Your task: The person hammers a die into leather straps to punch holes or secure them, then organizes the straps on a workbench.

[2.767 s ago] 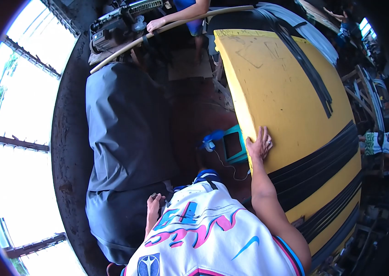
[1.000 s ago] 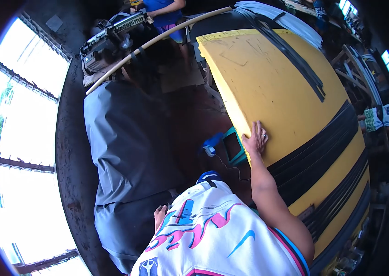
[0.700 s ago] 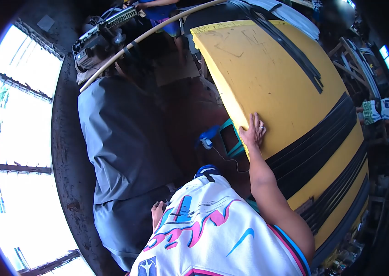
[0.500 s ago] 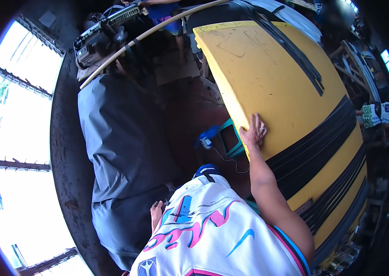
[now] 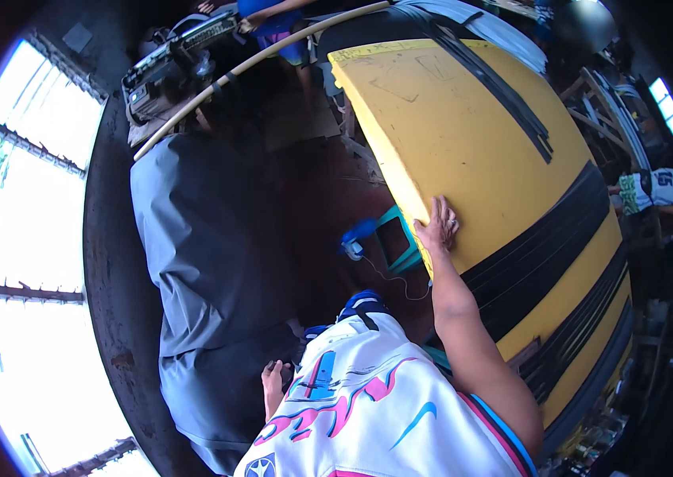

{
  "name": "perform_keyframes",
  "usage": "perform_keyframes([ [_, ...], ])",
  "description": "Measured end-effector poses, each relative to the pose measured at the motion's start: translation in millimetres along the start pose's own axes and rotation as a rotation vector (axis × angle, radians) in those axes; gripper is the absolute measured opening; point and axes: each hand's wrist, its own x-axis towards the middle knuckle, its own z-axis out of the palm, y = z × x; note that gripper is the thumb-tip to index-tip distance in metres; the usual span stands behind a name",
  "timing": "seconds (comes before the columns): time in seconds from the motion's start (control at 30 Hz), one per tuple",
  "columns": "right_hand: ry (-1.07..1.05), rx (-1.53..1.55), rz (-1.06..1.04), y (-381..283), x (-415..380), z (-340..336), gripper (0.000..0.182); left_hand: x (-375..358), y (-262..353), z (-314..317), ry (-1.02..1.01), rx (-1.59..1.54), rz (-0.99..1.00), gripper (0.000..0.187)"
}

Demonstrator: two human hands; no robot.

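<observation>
My right hand [image 5: 438, 228] rests on the near-left edge of a yellow tabletop [image 5: 471, 151], its fingers apart and lying on the surface, with a ring on one finger. Low beside my white jersey [image 5: 352, 397] is my left hand [image 5: 274, 380], its fingers curled close to something small and dark that I cannot make out. Bundles of long black strips [image 5: 539, 230] lie across the yellow top, past my right hand. Another thin bundle of dark strips [image 5: 503, 87] lies farther up the table.
A dark cloth cover [image 5: 201, 302] drapes over something bulky on the left. On the floor between are a teal stool [image 5: 400, 242] and a blue-and-white object [image 5: 354, 242] with a cord. A long curved pole [image 5: 257, 60] crosses the back. Other people stand at the back and far right.
The view has shifted slightly. My right hand stays on the table edge; my left hand sits a little lower in view. A person's arm at the back now reaches over the equipment.
</observation>
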Motion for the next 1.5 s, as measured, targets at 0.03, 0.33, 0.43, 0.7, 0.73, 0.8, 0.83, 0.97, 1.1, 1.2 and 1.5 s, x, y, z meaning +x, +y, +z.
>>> perform_keyframes([
  [0.03,-0.049,0.022,0.019,-1.1,0.8,-3.8,0.085,3.8,-4.0,-2.7,-0.003,0.002,0.025,0.017],
  [0.33,-0.057,0.174,0.078,-5.0,6.4,13.3,0.077,58.4,64.5,62.1,-0.394,0.438,0.222,0.024],
  [0.43,-0.097,0.229,0.118,-25.0,-23.5,-9.0,0.048,49.7,102.4,113.0,-0.566,0.605,0.295,0.024],
  [0.7,-0.653,0.626,-0.091,24.6,-214.8,-67.7,0.05,10.5,132.9,233.1,-0.931,0.906,0.409,0.024],
  [0.73,-0.67,0.615,-0.114,37.2,-236.8,-67.7,0.051,3.0,130.7,247.6,-0.975,0.94,0.416,0.024],
  [0.8,-0.673,0.606,-0.079,57.3,-272.2,-79.4,0.056,-14.3,121.5,273.1,-1.056,1.0,0.426,0.024],
  [0.83,-0.733,0.634,-0.019,67.2,-281.3,-84.2,0.063,-23.6,115.6,284.6,-1.093,1.026,0.433,0.024],
  [0.97,-0.671,0.852,0.133,102.0,-309.0,-120.3,0.065,-65.5,86.8,321.8,-1.22,1.12,0.451,0.023],
  [1.1,-0.507,0.919,0.15,141.2,-320.3,-149.8,0.064,-109.4,50.8,346.4,-1.299,1.18,0.466,0.023],
  [1.2,-0.406,0.966,0.16,177.9,-334.6,-168.2,0.064,-139.9,25.2,358.5,-1.317,1.202,0.484,0.023],
  [1.5,-0.403,0.871,0.116,289.3,-362.9,-187.2,0.067,-196.5,-26.7,375.1,-1.253,1.252,0.52,0.023],
])
